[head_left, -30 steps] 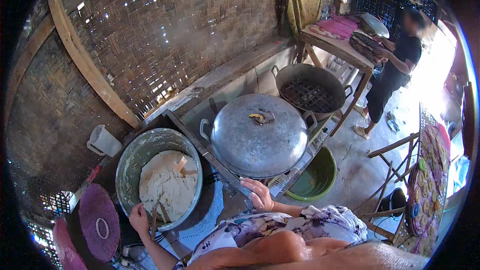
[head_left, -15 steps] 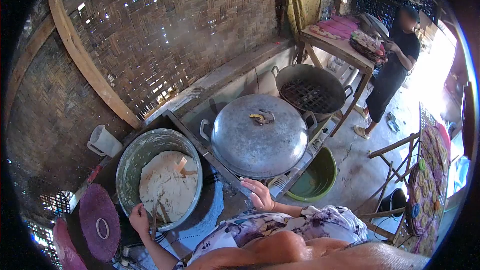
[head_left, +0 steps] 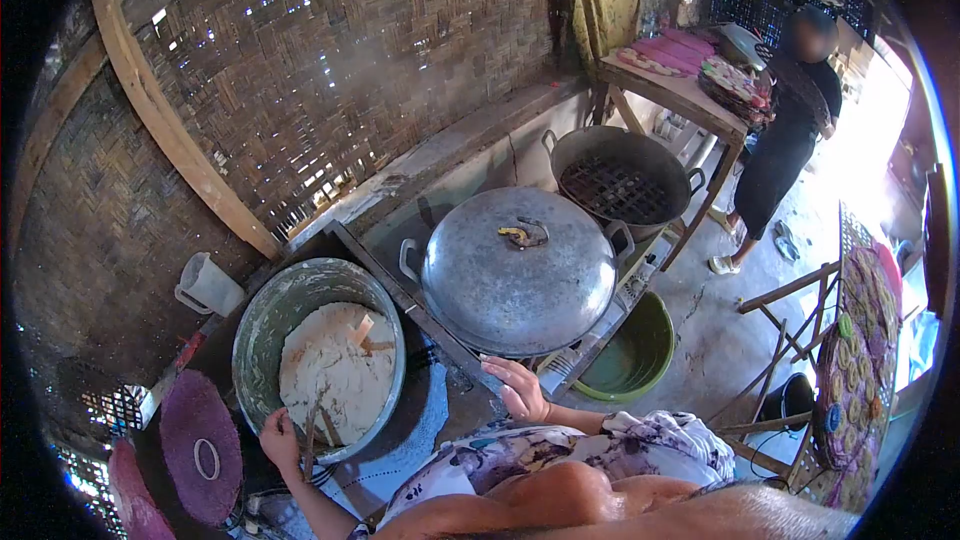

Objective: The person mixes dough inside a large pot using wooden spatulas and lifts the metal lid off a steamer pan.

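Observation:
At the near-left rim of a large green tub (head_left: 252,325), my left hand (head_left: 281,437) has its fingers curled over the edge. Inside lies a mound of white, flour-like stuff (head_left: 335,375) with a wooden piece (head_left: 362,330) standing in it and thin sticks (head_left: 326,424) by the near side. My right hand (head_left: 520,388) is open, fingers stretched, just in front of a big metal pot lid (head_left: 510,285). A small white bit shows at its fingertips; I cannot tell what it is. The lid has a dark handle with yellow on it.
Behind the lid stands a wide pan (head_left: 620,175) with a dark grate. A green basin (head_left: 640,350) is on the floor. Left are a white jug (head_left: 210,285) and a purple oval mat (head_left: 200,445). A co-worker (head_left: 790,130) stands by a wooden table (head_left: 660,100); a rack (head_left: 850,360) is at right.
The co-worker's arms have moved out to the right, and a dark flat thing now shows before the body. My two hands stay almost where they were.

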`<action>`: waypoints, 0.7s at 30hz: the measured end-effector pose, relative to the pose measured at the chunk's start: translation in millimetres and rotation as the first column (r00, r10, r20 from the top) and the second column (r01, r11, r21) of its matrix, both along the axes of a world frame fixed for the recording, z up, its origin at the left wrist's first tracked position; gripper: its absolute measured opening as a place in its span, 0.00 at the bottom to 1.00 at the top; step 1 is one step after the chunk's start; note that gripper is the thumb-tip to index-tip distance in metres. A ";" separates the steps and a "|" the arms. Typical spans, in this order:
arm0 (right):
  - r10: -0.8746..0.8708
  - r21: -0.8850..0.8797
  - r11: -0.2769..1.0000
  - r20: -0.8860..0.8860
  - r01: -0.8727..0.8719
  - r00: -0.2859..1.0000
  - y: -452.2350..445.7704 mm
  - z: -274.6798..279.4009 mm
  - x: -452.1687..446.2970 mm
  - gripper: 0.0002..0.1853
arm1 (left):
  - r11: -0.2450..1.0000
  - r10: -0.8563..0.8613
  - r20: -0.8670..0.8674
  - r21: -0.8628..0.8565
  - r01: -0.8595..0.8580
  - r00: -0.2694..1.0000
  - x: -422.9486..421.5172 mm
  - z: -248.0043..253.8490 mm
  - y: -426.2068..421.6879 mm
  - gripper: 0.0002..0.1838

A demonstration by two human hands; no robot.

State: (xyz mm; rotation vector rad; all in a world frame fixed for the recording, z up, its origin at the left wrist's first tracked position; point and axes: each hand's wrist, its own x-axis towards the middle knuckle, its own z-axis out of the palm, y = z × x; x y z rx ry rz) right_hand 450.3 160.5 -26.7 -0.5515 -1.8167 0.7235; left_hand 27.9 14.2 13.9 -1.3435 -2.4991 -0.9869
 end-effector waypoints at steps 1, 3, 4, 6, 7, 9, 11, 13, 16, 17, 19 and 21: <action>-0.003 -0.002 1.000 0.001 0.003 1.000 -0.2 0.2 0.0 0.22 | 1.000 0.004 -0.020 -0.008 -0.004 1.000 -0.4 -0.2 -0.1 0.10; 0.000 0.008 1.000 -0.014 0.000 1.000 -0.1 -0.5 -0.6 0.22 | 1.000 -0.004 -0.006 0.002 0.004 1.000 -4.3 -4.5 -0.7 0.10; 0.002 0.013 1.000 -0.022 -0.002 1.000 0.0 -0.8 -0.9 0.22 | 1.000 -0.008 0.001 0.007 0.008 1.000 -6.1 -6.4 -0.6 0.10; 0.008 0.005 1.000 -0.021 -0.008 1.000 0.4 -1.3 -0.7 0.22 | 1.000 -0.005 -0.010 -0.003 0.005 1.000 -7.8 -8.0 -1.0 0.10; 0.011 0.001 1.000 -0.020 -0.011 1.000 0.6 -1.2 -0.6 0.22 | 1.000 -0.004 -0.015 -0.008 0.004 1.000 -8.2 -8.4 -1.0 0.10; 0.009 0.001 1.000 -0.010 -0.009 1.000 0.3 0.6 -0.2 0.23 | 1.000 -0.004 -0.017 -0.002 0.004 1.000 -10.4 -11.1 -1.3 0.10; 0.007 0.002 1.000 -0.004 -0.007 1.000 0.3 0.8 0.1 0.23 | 1.000 -0.002 -0.021 0.000 0.002 1.000 -10.7 -12.2 -1.7 0.10; 0.005 0.002 1.000 -0.003 -0.005 1.000 0.2 -0.6 0.2 0.23 | 1.000 0.001 -0.027 -0.002 -0.001 1.000 -5.5 -7.2 -1.2 0.10; 0.004 0.004 1.000 -0.002 -0.004 1.000 0.5 -0.2 0.0 0.23 | 0.999 0.024 -0.006 -0.020 -0.024 1.000 -1.9 -2.8 -1.0 0.09; 0.005 0.003 1.000 -0.004 -0.005 1.000 0.6 -0.6 -0.1 0.23 | 1.000 0.003 -0.032 -0.002 -0.003 0.999 -3.9 -4.8 -1.3 0.09; 0.008 0.002 1.000 -0.006 -0.008 1.000 1.0 -2.1 -0.1 0.23 | 0.999 -0.039 -0.084 0.033 0.042 0.996 -7.1 -8.2 -1.3 0.09; 0.008 -0.001 1.000 -0.003 -0.008 1.000 1.0 -2.9 0.1 0.23 | 0.999 -0.028 -0.064 0.023 0.030 0.998 -4.4 -6.3 -1.8 0.09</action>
